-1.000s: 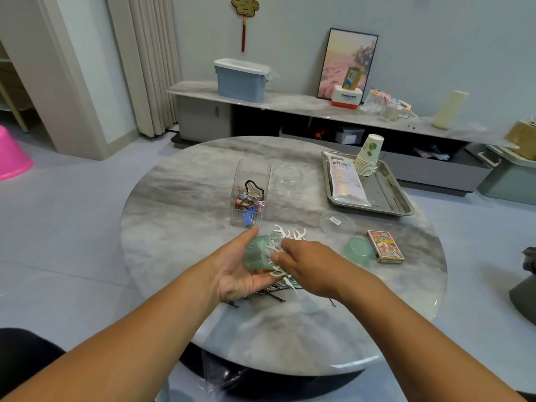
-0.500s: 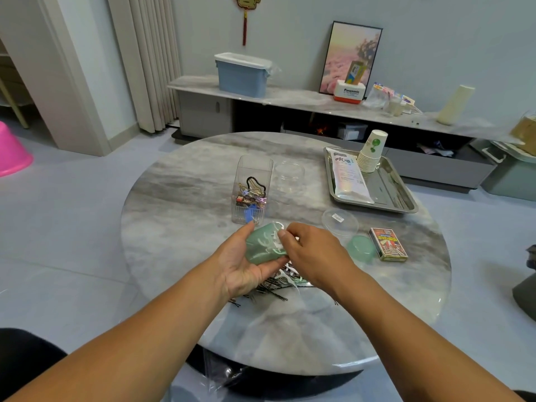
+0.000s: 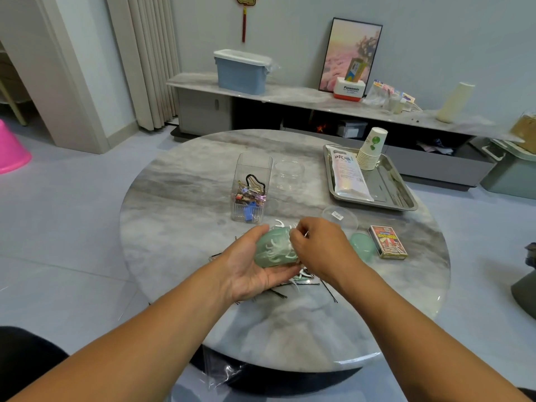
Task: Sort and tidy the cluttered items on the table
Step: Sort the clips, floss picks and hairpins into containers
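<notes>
My left hand cradles a pale green translucent box above the round marble table, thumb along its far side. Several white floss picks lie inside the box. My right hand hovers over the box's right end, its fingertips pinching white floss picks at the box's mouth. More floss picks and black hairpins are scattered on the table beneath both hands. The box's green lid rests on the table to the right.
A clear square container of clips and an empty clear round jar stand behind my hands. A clear lid, a card pack, and a steel tray with paper cups and a white packet sit at right.
My left hand has lifted the green box slightly and tilted it. My right hand rose from the pile on the table to the box's opening with floss picks.
</notes>
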